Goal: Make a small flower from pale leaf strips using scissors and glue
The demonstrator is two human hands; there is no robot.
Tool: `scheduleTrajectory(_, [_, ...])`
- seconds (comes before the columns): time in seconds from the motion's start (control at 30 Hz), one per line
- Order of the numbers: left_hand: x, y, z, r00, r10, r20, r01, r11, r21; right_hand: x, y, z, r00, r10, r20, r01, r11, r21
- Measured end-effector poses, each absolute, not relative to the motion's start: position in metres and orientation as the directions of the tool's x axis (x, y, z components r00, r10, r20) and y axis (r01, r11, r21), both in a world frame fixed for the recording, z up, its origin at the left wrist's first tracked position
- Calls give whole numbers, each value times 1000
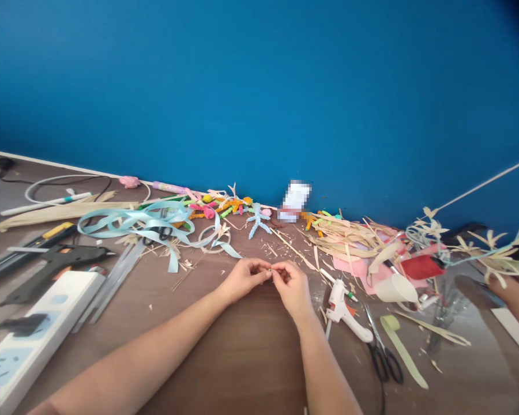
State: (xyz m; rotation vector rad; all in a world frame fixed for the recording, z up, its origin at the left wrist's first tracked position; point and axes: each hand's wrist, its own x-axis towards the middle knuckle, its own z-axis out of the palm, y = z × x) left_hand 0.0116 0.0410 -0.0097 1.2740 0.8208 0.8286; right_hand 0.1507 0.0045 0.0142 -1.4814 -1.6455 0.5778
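My left hand [243, 278] and my right hand [293, 288] meet over the brown table [242, 351], fingertips pinched together on a tiny pale piece [270, 270] that I cannot make out. Both hands have curled fingers. A white glue gun [343, 308] lies just right of my right hand, with black-handled scissors [383, 351] beside it. Pale straw scraps are scattered on the table around my hands.
A light blue ribbon [142, 222], a black glue gun [56, 262] and a white power strip [34, 340] lie at left. Coloured pipe-cleaner figures [225, 207] and dried straw strips [350, 233] line the blue wall. Another person's hand [512, 291] is at the far right.
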Motion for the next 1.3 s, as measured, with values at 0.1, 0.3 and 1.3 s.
scheduleTrajectory(0.1, [12,41,-7,468,879,-87,-35,117,993,149,4,15,24,958,286,604,214,-768])
scheduleTrajectory(0.3, [12,41,-6,475,876,-80,-47,116,992,147,1,17,-18,936,351,665,273,-695])
scheduleTrajectory(1.3, [13,42,-11,445,890,-102,-23,125,992,154,4,8,56,927,372,662,244,-709])
